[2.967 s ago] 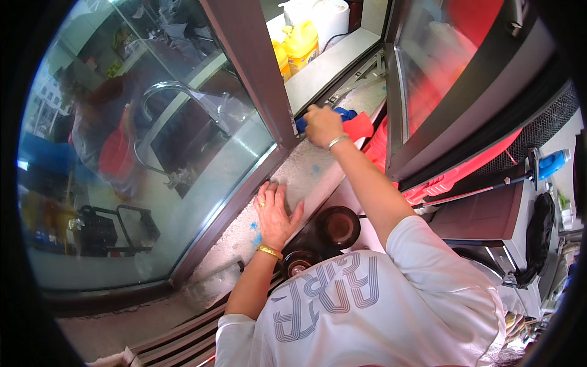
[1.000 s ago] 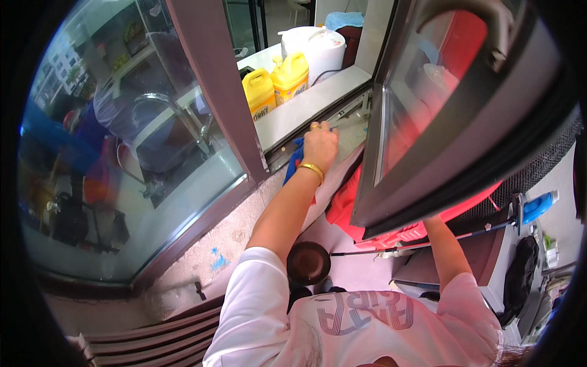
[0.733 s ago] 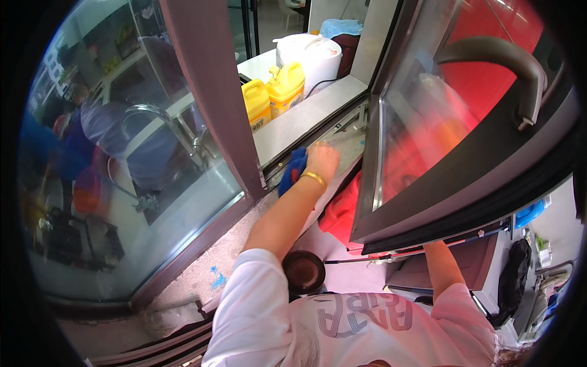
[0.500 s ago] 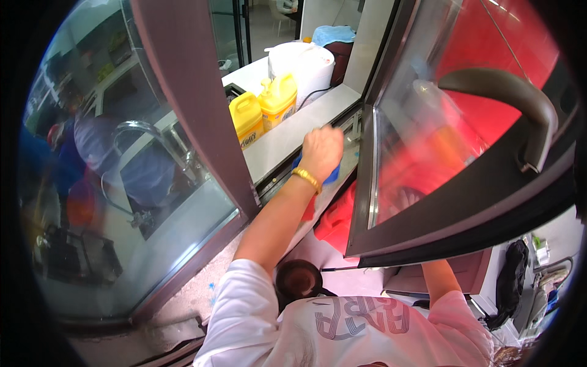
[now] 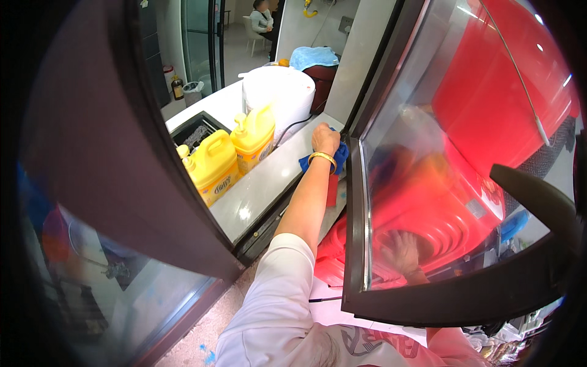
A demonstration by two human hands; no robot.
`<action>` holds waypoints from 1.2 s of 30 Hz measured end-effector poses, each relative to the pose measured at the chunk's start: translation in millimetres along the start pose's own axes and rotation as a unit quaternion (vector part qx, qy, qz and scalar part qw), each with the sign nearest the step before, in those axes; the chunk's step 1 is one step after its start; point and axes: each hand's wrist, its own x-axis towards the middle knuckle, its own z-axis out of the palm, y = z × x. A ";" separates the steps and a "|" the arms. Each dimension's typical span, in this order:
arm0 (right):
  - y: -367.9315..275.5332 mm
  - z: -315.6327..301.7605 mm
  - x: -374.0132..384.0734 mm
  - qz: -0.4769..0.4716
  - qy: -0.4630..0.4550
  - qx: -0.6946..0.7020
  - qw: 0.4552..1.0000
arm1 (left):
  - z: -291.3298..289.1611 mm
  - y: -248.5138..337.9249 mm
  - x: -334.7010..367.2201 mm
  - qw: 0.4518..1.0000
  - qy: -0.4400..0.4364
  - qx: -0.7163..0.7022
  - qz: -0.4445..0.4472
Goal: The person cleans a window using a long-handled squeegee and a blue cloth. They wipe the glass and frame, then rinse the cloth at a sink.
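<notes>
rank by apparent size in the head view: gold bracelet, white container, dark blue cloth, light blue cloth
1. White container
2. Dark blue cloth and light blue cloth: too alike to rank
3. Gold bracelet

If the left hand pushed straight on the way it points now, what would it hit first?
Probably the window opening's pale side wall, just beyond the left hand and its blue cloth. Depth is unclear, so the dark window frame might come first.

two yellow jugs [image 5: 213, 170] stand near a white tub [image 5: 281, 90] and light-blue cloth [image 5: 313, 57].
</notes>
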 end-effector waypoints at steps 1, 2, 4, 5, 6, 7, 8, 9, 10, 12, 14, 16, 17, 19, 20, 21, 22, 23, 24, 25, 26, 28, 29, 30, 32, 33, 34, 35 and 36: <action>-1.4 2.1 3.5 -0.007 0.008 0.009 1.000 | 5.6 -6.1 7.6 1.000 0.003 -0.017 0.003; -3.1 0.3 4.8 -0.010 0.013 0.014 1.000 | 11.0 -7.3 12.6 0.999 0.000 -0.038 0.006; -7.0 -5.3 3.8 0.024 -0.022 0.012 0.999 | 24.9 -7.3 19.5 0.996 0.013 -0.083 0.009; -4.7 -7.3 -3.2 0.053 -0.043 0.011 0.998 | 44.0 -7.4 16.6 0.993 0.027 -0.116 0.022; -4.6 -5.9 -0.6 0.045 -0.043 0.012 0.998 | 49.4 -6.6 25.5 0.986 0.058 -0.148 0.041; -4.2 -4.2 1.5 0.039 -0.044 0.012 0.998 | 58.7 -10.8 39.7 0.962 0.101 -0.241 0.081; -4.8 -4.1 1.9 0.035 -0.049 0.011 0.998 | 59.3 -11.8 43.8 0.976 0.077 -0.178 0.097; -5.4 -5.2 3.8 0.034 -0.052 0.009 0.998 | 59.7 -15.9 44.7 0.986 0.054 -0.115 0.112; -6.1 -6.9 6.0 0.034 -0.056 0.007 0.998 | 61.6 -19.1 44.3 0.990 0.030 -0.050 0.127; -8.3 -9.9 4.6 0.040 -0.056 0.006 0.998 | 60.8 -9.0 35.4 0.977 -0.048 0.149 0.142; -12.8 -15.9 5.5 0.038 -0.039 0.005 0.998 | 50.1 -1.5 49.4 0.936 -0.179 0.230 0.198; -10.7 -12.2 1.7 0.046 -0.049 0.009 0.998 | 51.2 -3.6 60.3 0.913 -0.244 0.229 0.234; -8.9 -11.0 1.6 0.049 -0.052 0.009 0.997 | 48.3 -4.2 64.5 0.907 -0.267 0.216 0.245; -10.9 -8.2 7.6 0.025 -0.036 0.002 0.999 | 46.9 -22.2 93.4 0.896 -0.324 0.168 0.253; -10.5 -10.0 4.9 0.025 -0.036 -0.009 0.999 | 52.4 -17.8 89.4 0.886 -0.332 0.202 0.253; -10.3 -11.9 3.3 0.032 -0.040 -0.010 0.999 | 57.0 -13.8 85.1 0.875 -0.338 0.236 0.253; -10.4 -14.0 2.1 0.038 -0.043 -0.012 0.998 | 60.6 -9.8 81.4 0.863 -0.343 0.270 0.253; -10.8 -14.0 3.6 0.038 -0.044 -0.009 0.998 | 60.5 -8.2 81.8 0.843 -0.353 0.302 0.272; -10.9 -14.3 4.2 0.027 -0.029 -0.005 0.999 | 60.7 -6.1 81.9 0.821 -0.361 0.332 0.291; -11.1 -14.6 4.2 0.015 -0.015 -0.001 1.000 | 61.1 -3.9 81.8 0.798 -0.369 0.362 0.309; -11.9 -14.0 3.0 0.007 0.002 0.006 1.000 | 59.4 2.0 78.9 0.793 -0.373 0.373 0.305; -11.6 -13.2 1.5 0.030 -0.016 0.031 0.999 | 58.0 12.7 73.0 0.781 -0.382 0.395 0.297; -11.4 -15.0 1.7 0.033 -0.026 0.045 0.998 | 56.8 6.5 74.9 0.793 -0.379 0.384 0.285; -11.3 -17.0 6.2 0.029 -0.026 0.050 0.998 | 57.4 1.8 81.9 0.805 -0.372 0.371 0.276; -11.8 -18.5 11.1 0.026 -0.032 0.062 0.997 | 58.2 1.1 85.9 0.827 -0.349 0.354 0.264; -9.0 -13.8 3.7 0.031 -0.030 0.040 0.998 | 56.8 6.5 76.2 0.835 -0.338 0.346 0.261; -4.4 -4.3 -5.3 0.034 -0.028 0.018 0.999 | 57.2 9.6 67.9 0.844 -0.326 0.339 0.257; -4.5 -5.3 -3.1 0.033 -0.021 -0.005 0.999 | 57.3 11.8 65.9 0.850 -0.313 0.335 0.259; -4.9 -8.0 -2.6 0.041 -0.033 0.005 0.999 | 57.3 12.3 64.1 0.856 -0.300 0.330 0.260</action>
